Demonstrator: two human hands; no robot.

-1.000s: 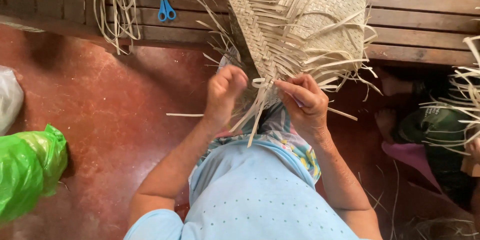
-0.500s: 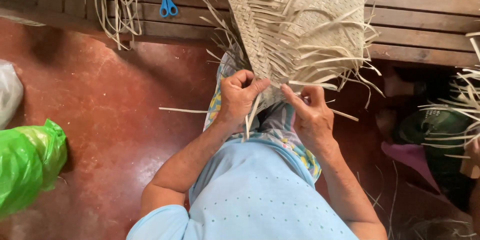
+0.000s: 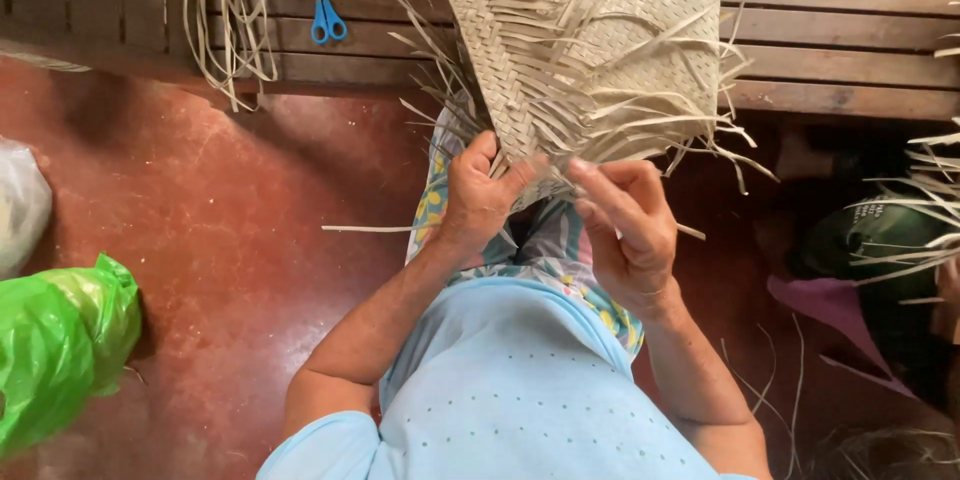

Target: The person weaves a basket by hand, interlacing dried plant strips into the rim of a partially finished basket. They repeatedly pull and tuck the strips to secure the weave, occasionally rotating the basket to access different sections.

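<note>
left hand, right hand, gripping woven mat

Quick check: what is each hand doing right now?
Left hand: closed on the lower edge of the woven mat.
Right hand: pinching a loose strip at the mat's edge.

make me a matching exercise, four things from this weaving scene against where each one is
Things:
1. scissors
2. green plastic bag
3. woven mat
4. loose strips

Places:
A. hanging over the wooden platform's edge, left of the scissors
B. on the red floor, far left
C. gripped at its lower edge by both hands
D. flat on the wooden platform

Pairs: 1-D, 2-B, 3-C, 4-A
</note>
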